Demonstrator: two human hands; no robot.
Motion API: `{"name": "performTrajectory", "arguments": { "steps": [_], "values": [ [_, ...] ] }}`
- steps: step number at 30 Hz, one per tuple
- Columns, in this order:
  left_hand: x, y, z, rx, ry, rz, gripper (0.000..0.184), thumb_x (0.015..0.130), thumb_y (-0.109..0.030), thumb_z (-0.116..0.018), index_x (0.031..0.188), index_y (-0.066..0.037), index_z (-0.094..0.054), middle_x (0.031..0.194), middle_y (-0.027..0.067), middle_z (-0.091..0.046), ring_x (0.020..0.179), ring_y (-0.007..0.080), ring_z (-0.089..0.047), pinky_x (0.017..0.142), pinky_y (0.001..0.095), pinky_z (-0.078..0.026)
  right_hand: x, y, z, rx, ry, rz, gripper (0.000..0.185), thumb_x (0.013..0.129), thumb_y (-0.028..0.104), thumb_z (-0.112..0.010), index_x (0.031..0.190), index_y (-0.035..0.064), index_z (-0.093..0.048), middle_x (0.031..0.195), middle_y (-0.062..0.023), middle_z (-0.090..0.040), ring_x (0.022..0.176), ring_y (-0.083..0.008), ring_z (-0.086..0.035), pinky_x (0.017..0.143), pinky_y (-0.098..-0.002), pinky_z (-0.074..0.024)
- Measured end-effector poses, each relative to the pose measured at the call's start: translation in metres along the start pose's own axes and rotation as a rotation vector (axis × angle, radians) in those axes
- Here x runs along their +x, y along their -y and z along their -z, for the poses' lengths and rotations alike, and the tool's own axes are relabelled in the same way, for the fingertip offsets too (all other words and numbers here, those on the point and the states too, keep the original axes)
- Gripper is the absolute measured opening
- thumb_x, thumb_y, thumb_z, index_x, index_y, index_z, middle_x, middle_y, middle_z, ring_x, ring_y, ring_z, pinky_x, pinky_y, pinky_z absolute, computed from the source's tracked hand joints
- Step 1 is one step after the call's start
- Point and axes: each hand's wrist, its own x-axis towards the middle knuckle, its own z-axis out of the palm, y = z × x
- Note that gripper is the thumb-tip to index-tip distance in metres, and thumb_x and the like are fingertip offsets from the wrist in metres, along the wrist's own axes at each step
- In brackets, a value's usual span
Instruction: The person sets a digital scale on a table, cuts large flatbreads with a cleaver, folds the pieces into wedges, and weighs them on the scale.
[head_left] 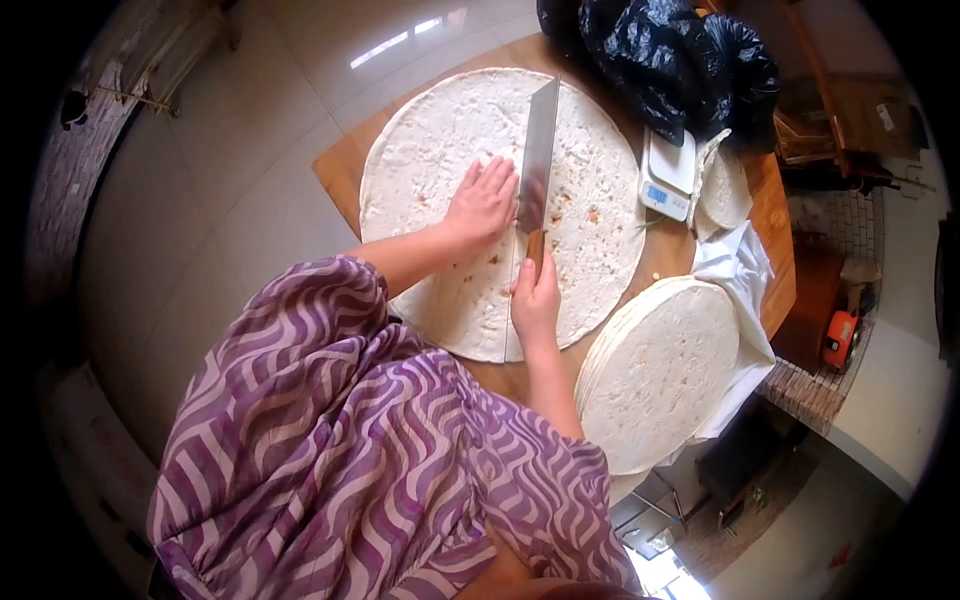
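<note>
A large round flatbread (430, 130) lies on the wooden table, with a straight cut line running from its near edge up toward the blade. My left hand (485, 203) rests flat on the bread, fingers stretched out, just left of the blade. Wrapped round the wooden handle of a long, wide-bladed knife (539, 150) is my right hand (536, 297). The blade points away from me and lies along the bread up to its far edge. Whether a single sheet or several lie under the knife, I cannot tell.
Right of the bread, a stack of smaller round flatbreads (665, 375) sits on a white cloth (740, 262). Beyond it are a white digital scale (668, 170), bread pieces (722, 190) and a black plastic bag (660, 60). The wooden table (775, 240) ends at the right.
</note>
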Motion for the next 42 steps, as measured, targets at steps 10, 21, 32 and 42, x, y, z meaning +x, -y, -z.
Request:
{"name": "performTrajectory", "arguments": {
  "steps": [10,21,32,42],
  "values": [
    [0.078,0.044,-0.003,0.12,-0.123,0.023,0.055,0.091,-0.029,-0.036,0.135,0.004,-0.03,0.144,0.0211,-0.024,0.136,0.0331,-0.018,0.111,0.0441,-0.01,0.038,0.001,-0.011,-0.159,-0.056,0.082,0.039,0.094,0.026,-0.043,0.123,-0.0007,-0.044,0.069,-0.0072,-0.054,0.057,-0.0149,-0.054,0.056,-0.0295,-0.0459],
    [0.114,0.078,0.001,0.125,-0.065,0.018,0.057,0.091,-0.032,-0.036,0.139,-0.002,-0.026,0.147,0.0154,-0.019,0.138,0.0282,-0.013,0.111,0.0425,-0.011,0.084,0.006,-0.013,-0.136,-0.051,0.037,0.037,0.094,0.028,-0.042,0.12,0.0012,-0.046,0.069,-0.0076,-0.054,0.061,-0.0162,-0.053,0.058,-0.0287,-0.0436],
    [0.092,0.082,0.0,0.19,0.014,-0.015,0.058,0.09,-0.035,-0.036,0.141,-0.008,-0.026,0.148,0.0123,-0.019,0.138,0.0251,-0.013,0.112,0.0389,-0.007,0.169,0.068,-0.026,-0.124,-0.107,0.102,0.037,0.087,0.036,-0.05,0.096,0.0006,-0.056,0.086,-0.0225,-0.062,0.082,-0.0397,-0.059,0.073,-0.0437,-0.0464],
    [-0.131,0.095,0.064,-0.258,-0.187,0.114,0.056,0.081,-0.007,-0.056,0.132,0.003,-0.033,0.133,0.0244,-0.037,0.127,0.0372,-0.031,0.105,0.043,-0.025,-0.104,-0.082,0.124,-0.449,-0.648,0.016,0.03,0.082,0.029,-0.063,0.1,0.006,-0.058,0.085,-0.0141,-0.064,0.078,-0.0296,-0.063,0.068,-0.038,-0.049]
  ]
}}
